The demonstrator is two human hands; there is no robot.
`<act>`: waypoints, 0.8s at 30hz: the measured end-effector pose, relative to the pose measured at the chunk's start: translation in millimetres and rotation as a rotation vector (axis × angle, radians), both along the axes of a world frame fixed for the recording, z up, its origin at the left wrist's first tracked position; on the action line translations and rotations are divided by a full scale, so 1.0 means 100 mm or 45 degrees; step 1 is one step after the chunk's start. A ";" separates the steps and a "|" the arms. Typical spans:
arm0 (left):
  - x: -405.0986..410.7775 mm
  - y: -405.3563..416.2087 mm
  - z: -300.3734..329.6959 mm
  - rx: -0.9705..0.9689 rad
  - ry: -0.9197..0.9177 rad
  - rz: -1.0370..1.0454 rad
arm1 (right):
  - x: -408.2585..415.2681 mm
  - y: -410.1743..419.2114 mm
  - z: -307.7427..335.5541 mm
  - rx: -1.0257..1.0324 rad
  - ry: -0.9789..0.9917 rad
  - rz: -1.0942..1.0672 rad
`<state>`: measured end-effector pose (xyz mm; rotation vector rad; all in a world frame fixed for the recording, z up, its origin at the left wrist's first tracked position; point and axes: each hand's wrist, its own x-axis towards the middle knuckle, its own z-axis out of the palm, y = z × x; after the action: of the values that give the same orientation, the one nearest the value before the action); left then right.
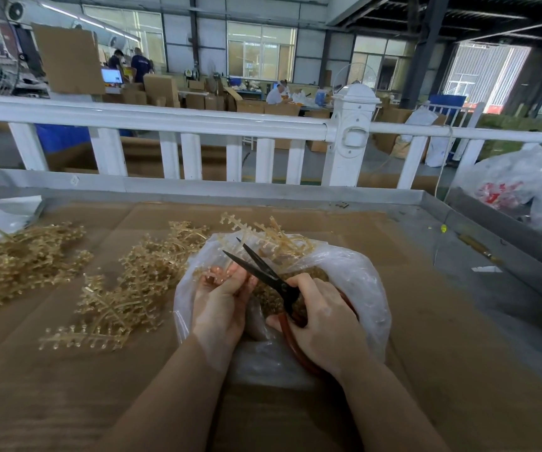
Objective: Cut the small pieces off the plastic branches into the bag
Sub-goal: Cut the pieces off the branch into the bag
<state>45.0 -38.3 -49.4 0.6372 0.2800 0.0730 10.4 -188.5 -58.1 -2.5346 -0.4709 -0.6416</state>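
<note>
Two hands over the clear bag (357, 272) on the tabletop (426, 337). Left hand (219, 305) curled round a plastic branch (212, 275), mostly hidden by fingers. Right hand (323, 321) gripping scissors (263, 272) with red handles, blades apart, long way slanting up and left, tips pointing away. More branches (126, 288) piled to the left, a few (263, 231) behind the bag. No readable writing anywhere. Cut bits inside the bag blurry.

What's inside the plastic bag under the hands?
Inside the plastic bag lies a heap of small golden cut pieces. The left hand, right hand and scissors cover most of it, so the bottom stays hidden.
</note>
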 end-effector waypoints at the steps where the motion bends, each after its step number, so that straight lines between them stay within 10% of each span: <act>1: 0.00 0.00 0.00 0.000 0.010 0.001 | 0.00 0.00 0.00 -0.007 0.003 0.000; 24: -0.05 -0.01 0.06 0.013 0.021 -0.069 | -0.01 -0.03 0.01 -0.046 0.031 0.042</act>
<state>39.7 -39.2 -43.4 0.6551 0.2783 0.0175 9.1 -191.2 -57.1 -2.5598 -0.5193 -0.5941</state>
